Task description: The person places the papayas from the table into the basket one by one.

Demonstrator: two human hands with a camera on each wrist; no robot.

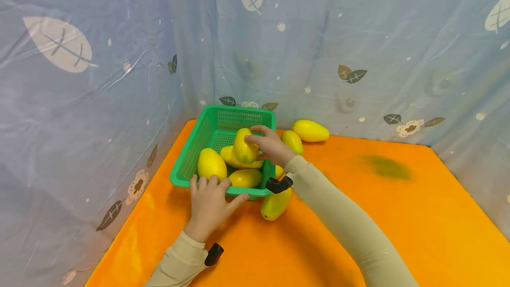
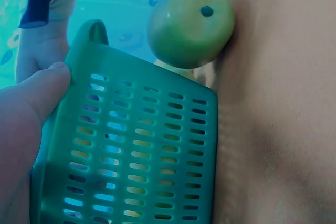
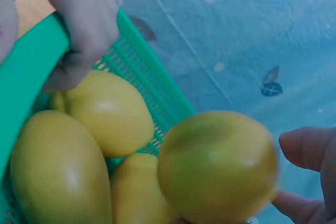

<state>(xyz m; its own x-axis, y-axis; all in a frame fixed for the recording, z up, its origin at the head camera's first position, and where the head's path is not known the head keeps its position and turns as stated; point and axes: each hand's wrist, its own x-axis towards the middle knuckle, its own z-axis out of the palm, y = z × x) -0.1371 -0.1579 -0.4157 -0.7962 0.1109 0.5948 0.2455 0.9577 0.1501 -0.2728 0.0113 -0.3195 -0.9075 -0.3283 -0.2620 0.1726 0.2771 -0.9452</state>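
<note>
A green plastic basket [image 1: 189, 156] with slotted walls holds three yellow mangoes; the left one [image 1: 211, 164] and the front one [image 1: 245, 178] show best. My left hand [image 1: 209, 207] grips the near rim, fingers over the inside and thumb along the outer wall, as the left wrist view also shows. Above the basket's right half, my right hand [image 1: 274, 145] holds another mango [image 1: 244, 149] from its right side. Green-tinged skin marks this mango in the right wrist view, where it overlaps a mango [image 3: 139, 190] below; part of the grasp is hidden behind it.
Several more mangoes lie right of the basket on the orange surface [image 1: 382, 216]: one by the near corner [image 1: 275, 206], one beside the right wall [image 1: 292, 141], one farther back [image 1: 311, 130]. Leaf-patterned curtains [image 1: 299, 48] enclose the left and back.
</note>
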